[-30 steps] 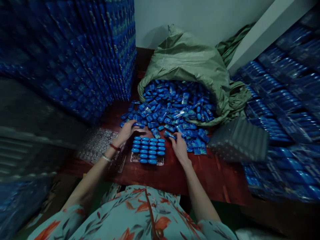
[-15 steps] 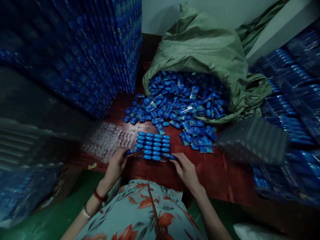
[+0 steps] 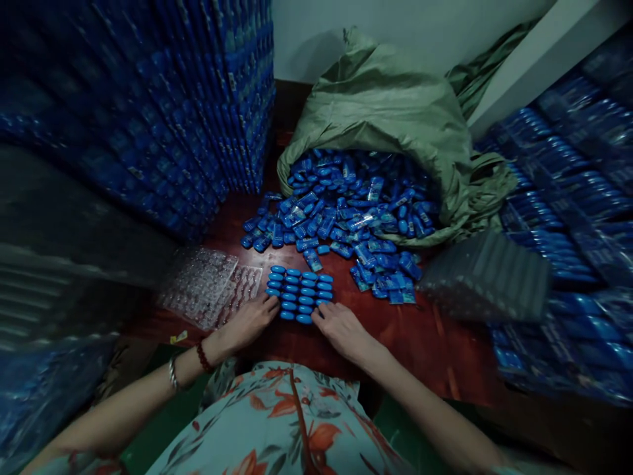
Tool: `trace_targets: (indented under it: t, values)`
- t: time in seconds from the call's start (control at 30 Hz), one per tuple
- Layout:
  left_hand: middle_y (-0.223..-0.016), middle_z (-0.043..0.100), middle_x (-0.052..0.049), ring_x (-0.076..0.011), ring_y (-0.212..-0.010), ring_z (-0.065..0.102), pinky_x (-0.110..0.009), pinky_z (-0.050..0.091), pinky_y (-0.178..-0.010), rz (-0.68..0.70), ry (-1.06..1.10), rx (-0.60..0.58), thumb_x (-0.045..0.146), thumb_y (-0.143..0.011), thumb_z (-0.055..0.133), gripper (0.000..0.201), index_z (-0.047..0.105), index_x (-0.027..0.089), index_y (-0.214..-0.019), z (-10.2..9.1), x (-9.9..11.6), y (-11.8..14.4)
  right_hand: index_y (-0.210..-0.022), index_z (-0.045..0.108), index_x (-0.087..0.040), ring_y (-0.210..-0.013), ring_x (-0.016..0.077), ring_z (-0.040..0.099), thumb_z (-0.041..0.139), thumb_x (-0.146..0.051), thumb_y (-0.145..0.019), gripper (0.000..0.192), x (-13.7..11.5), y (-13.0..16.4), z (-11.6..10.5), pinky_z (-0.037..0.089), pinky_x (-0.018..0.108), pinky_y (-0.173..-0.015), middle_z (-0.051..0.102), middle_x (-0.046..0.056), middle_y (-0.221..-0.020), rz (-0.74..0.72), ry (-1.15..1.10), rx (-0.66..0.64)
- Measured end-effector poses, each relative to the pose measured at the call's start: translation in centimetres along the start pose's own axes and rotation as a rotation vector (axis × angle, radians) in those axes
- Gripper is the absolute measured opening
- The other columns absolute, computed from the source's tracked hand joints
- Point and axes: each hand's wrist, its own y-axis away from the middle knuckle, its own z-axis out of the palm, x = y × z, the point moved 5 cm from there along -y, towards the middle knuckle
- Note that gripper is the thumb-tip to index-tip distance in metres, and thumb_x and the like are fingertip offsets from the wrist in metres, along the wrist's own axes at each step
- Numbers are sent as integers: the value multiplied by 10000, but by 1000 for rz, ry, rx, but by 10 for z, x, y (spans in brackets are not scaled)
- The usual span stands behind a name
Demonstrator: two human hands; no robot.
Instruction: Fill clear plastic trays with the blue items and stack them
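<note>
A clear blister tray (image 3: pixel 299 295) filled with rows of blue oval pieces lies on the red-brown table (image 3: pixel 420 343) in front of me. My left hand (image 3: pixel 250 322) rests at the tray's near left corner, fingers touching its edge. My right hand (image 3: pixel 341 330) lies at the near right corner, fingers spread on the table and touching the tray. Neither hand visibly holds a piece. Behind the tray, a heap of loose blue pieces (image 3: pixel 346 221) spills from an open green sack (image 3: pixel 390 112).
Empty clear blister trays (image 3: pixel 208 287) lie stacked left of the filled one. Tall stacks of filled blue trays (image 3: pixel 163 112) wall in the left; more stacks (image 3: pixel 568 218) stand on the right. A grey stack of trays (image 3: pixel 487 277) sits at right on the table.
Both hands came back from the loose heap to the near edge of the tray. The blue pieces they carried half a second ago are no longer in their fingers.
</note>
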Motion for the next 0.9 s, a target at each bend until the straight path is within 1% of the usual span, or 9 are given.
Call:
trace_targets:
  t: [0.1,0.23,0.3,0.37,0.43,0.5,0.63,0.8,0.9]
  values:
    - [-1004,600,-104,-217,-900,558,-332,502,-768,16,-51,53,52,-858,417,264,567,111,-1068,3,-2,5,-965,585,-161,-817,181,574,453,-80,-872,181,-1,0,-2,405,301,-698,618,88,-922,45,-3,5]
    - [-1132,586,-127,-215,-999,561,-335,478,-834,25,-55,324,100,-898,378,401,427,140,-1294,-7,-12,24,-1058,585,-196,-783,173,604,480,-226,-909,185,12,15,-7,401,280,-687,649,69,-900,143,-61,62]
    - [-1118,598,-120,-215,-1003,567,-333,472,-841,22,-2,441,203,-920,411,339,474,165,-1251,-23,-21,20,-1051,597,-207,-786,166,615,421,-304,-940,229,27,15,-17,400,262,-685,660,62,-883,203,-138,169]
    - [-1031,624,-106,-201,-949,586,-312,475,-819,-66,78,492,287,-929,420,263,560,166,-1116,-42,-35,-5,-1012,608,-210,-831,161,621,343,-325,-965,294,51,2,-28,400,246,-699,670,62,-912,323,-222,292]
    - [-948,634,-97,-180,-893,602,-285,476,-795,-246,125,416,287,-952,358,275,592,153,-1006,-54,-53,-45,-1005,604,-214,-892,176,622,336,-344,-963,301,76,-25,-33,404,246,-710,676,66,-964,461,-274,317]
    - [-895,638,-111,-200,-835,622,-297,488,-742,-361,62,191,287,-947,361,283,594,125,-957,-53,-64,-92,-1069,580,-197,-945,224,621,455,-386,-910,277,93,-62,-29,418,268,-711,674,95,-1009,534,-270,177]
    - [-1074,593,-154,-236,-912,613,-308,489,-736,-275,18,127,95,-860,438,260,540,99,-1099,-47,-61,-159,-1158,519,-127,-986,249,616,647,-251,-766,430,104,-115,-20,430,270,-738,656,157,-1067,496,-276,24]
    - [-1177,512,-152,-218,-911,601,-312,488,-741,-131,5,79,44,-850,377,390,473,134,-1217,-30,-62,-164,-1177,477,-116,-984,233,609,628,-239,-753,467,113,-106,-11,425,271,-763,643,152,-1084,445,-310,56]
    - [-1194,475,-154,-228,-982,566,-321,475,-798,-98,1,76,72,-852,401,434,428,144,-1279,-23,-78,-145,-1113,500,-143,-891,201,619,520,-306,-830,327,126,-73,-10,434,281,-747,656,101,-986,457,-453,294]
